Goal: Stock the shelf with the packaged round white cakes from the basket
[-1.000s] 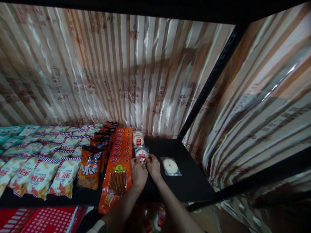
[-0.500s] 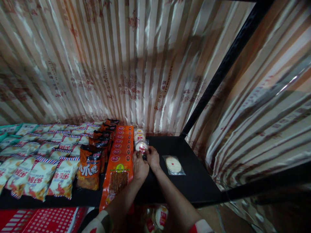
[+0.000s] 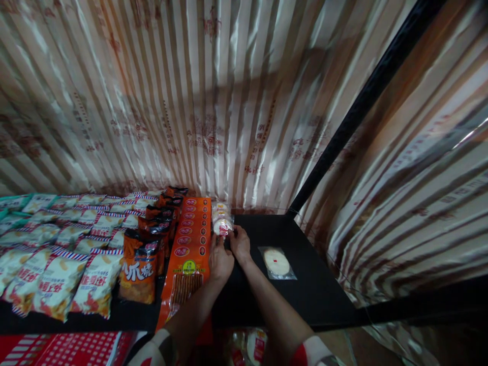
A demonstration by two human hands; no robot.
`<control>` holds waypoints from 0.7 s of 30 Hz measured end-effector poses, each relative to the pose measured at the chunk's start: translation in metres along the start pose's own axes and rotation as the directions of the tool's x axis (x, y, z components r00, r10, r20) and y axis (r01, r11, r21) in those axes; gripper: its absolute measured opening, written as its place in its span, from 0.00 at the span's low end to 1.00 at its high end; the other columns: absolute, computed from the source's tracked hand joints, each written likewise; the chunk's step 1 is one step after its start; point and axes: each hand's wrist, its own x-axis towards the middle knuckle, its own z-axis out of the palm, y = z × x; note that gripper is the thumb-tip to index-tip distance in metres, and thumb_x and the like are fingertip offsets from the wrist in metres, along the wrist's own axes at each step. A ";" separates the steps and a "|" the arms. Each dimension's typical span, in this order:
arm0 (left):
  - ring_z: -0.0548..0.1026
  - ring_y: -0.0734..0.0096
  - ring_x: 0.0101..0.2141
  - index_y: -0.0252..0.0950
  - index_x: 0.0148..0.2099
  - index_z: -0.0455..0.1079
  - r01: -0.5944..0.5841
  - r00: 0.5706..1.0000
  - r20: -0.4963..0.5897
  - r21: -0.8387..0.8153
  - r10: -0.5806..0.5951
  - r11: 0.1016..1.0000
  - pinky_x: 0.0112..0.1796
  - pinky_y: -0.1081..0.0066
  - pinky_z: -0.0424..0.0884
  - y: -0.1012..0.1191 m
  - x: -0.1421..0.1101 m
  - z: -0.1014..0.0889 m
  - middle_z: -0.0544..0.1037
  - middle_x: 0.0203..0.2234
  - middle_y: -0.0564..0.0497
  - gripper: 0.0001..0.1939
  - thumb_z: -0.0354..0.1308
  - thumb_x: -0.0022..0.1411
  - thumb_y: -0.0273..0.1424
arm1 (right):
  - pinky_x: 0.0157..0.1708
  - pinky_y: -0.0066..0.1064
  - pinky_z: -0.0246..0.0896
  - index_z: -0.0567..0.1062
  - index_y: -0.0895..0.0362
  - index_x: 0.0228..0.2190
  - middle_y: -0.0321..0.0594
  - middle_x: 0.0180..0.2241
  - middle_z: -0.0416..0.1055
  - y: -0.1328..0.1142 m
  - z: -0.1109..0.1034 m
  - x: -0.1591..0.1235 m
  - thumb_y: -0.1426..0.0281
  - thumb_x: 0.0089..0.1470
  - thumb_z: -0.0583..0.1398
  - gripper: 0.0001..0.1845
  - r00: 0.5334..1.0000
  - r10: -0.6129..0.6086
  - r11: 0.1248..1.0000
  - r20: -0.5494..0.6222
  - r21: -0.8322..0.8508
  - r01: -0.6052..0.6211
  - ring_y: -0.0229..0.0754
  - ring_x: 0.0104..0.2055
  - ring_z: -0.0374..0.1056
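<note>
Two Hands on a Round White Snack

A person had both hands at a clear packet with a round white snack (image 3: 222, 227) inside and a red label. It sat on a black shelf (image 3: 312, 297), in front of more packets like it (image 3: 221, 207). The left hand (image 3: 221, 260) touched its near left edge and the right hand (image 3: 240, 245) touched its right edge. The fingers of both hands were partly bent. I could not tell if they pinched the packet or just pressed on it.

Just to the left lay a long orange bag of brown sticks (image 3: 186, 254). Next to that was an orange and black snack bag (image 3: 138, 272), then rows of white bags with striped tops (image 3: 95, 284). Another round snack packet (image 3: 277, 262) lay flat by itself, to the right of the right hand. A striped, shiny sheet (image 3: 229, 101) hung behind the shelf.
</note>
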 end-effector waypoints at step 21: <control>0.56 0.61 0.58 0.27 0.56 0.61 -0.015 1.000 -0.021 0.041 0.015 0.999 0.57 0.67 0.55 -0.003 0.012 0.004 0.60 0.57 0.39 0.27 0.47 0.52 0.19 | 0.37 0.28 0.59 0.73 0.57 0.36 0.43 0.33 0.70 0.001 0.004 0.009 0.67 0.51 0.53 0.13 1.000 -0.007 0.998 -0.006 -0.069 0.007 0.40 0.35 0.66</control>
